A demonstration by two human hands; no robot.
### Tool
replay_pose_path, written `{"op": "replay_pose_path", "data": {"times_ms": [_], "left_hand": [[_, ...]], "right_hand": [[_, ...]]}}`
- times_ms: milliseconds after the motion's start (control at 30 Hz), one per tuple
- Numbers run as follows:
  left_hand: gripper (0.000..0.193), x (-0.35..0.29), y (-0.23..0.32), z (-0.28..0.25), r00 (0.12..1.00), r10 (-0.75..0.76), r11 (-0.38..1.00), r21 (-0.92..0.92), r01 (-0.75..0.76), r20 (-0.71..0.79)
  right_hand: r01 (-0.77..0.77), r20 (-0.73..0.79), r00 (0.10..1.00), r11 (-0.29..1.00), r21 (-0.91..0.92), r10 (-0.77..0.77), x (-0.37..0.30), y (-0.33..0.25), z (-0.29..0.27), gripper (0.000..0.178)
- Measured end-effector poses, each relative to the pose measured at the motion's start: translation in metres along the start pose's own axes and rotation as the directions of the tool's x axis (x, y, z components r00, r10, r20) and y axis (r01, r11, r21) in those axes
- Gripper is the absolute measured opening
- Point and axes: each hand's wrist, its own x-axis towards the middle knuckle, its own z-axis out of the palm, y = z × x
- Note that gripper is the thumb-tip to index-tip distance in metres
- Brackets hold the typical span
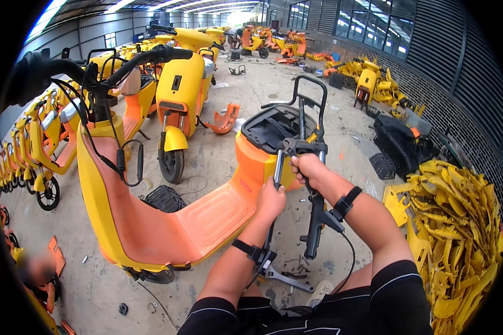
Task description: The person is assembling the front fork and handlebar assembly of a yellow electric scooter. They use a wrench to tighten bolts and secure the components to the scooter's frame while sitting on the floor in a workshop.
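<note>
A scooter front fork (314, 218) with silver upper tubes and black lower legs stands between my forearms, its stem pointing up and away. My left hand (271, 198) is wrapped round its left leg. Just under the crown, my right hand (309, 169) is closed on the right leg, its fingers partly hidden. A grey jaw-shaped metal piece (288, 147) shows at the crown. Behind the fork is the rear of a yellow and orange scooter (212, 215), its seat opening (274, 131) uncovered and a black rear rack (313, 81) rising beyond.
A metal wrench (288, 280) lies on the floor by my shoe. To the right is a tall pile of yellow panels (458, 234), with black baskets (383, 166) beyond. Another yellow scooter (176, 92) stands ahead; rows of scooters line the left. A person (36, 268) is at lower left.
</note>
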Motion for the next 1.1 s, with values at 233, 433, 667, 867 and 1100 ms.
{"op": "replay_pose_path", "data": {"times_ms": [233, 433, 667, 867, 1100], "left_hand": [[0.040, 0.001, 0.003, -0.001, 0.999, -0.008, 0.999, -0.034, 0.007, -0.034], [0.047, -0.003, 0.005, -0.002, 0.998, -0.060, 0.998, 0.036, 0.059, 0.007], [0.049, -0.004, 0.003, 0.000, 0.996, -0.085, 0.996, 0.021, 0.085, -0.004], [0.047, -0.004, 0.010, -0.004, 0.996, -0.084, 0.996, 0.013, 0.084, 0.020], [0.038, -0.004, 0.015, -0.007, 0.997, -0.067, 0.997, 0.033, 0.065, 0.046]], "right_hand": [[-0.002, 0.008, 1.000, 1.000, 0.027, 0.002, 0.000, -0.004, 0.004, 0.025], [-0.027, -0.003, 1.000, 0.995, 0.093, 0.028, -0.004, -0.001, 0.010, 0.022], [0.008, -0.046, 0.999, 0.988, 0.153, -0.001, -0.005, 0.004, 0.023, 0.021], [0.039, -0.088, 0.996, 0.976, 0.215, -0.021, -0.003, 0.011, 0.030, 0.021], [0.041, -0.126, 0.992, 0.939, 0.341, 0.002, 0.003, 0.017, 0.051, 0.020]]}}
